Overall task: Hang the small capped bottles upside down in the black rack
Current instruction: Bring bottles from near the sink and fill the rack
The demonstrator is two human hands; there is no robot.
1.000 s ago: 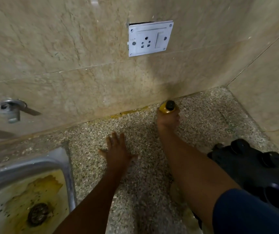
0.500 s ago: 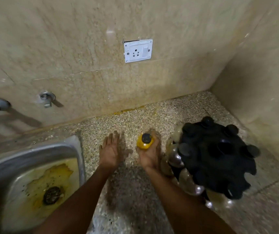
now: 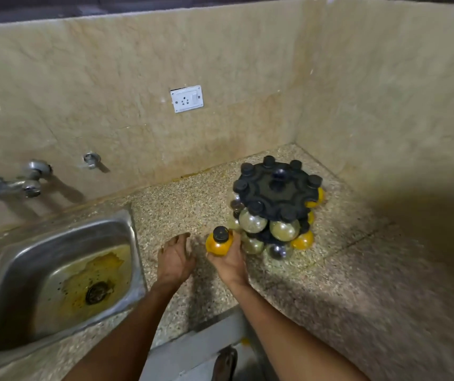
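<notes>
My right hand (image 3: 230,264) grips a small round yellow bottle (image 3: 218,244) with a black cap pointing up, just left of the black rack (image 3: 276,189). The rack stands on the speckled counter (image 3: 182,204) near the corner, with several round bottles, some greenish (image 3: 252,222) and some yellow (image 3: 303,240), hanging under its tiers by their black caps. My left hand (image 3: 175,261) hovers over the counter with fingers relaxed, holding nothing, a short way left of the bottle.
A steel sink (image 3: 55,270) with a stained basin lies at the left, a tap (image 3: 6,185) on the wall above it. A white socket plate (image 3: 187,99) is on the back wall. A side wall (image 3: 385,105) closes the counter on the right.
My right hand picked the yellow bottle up from the back wall and brought it toward me, beside the rack. The view pulled back and the whole rack came into sight.
</notes>
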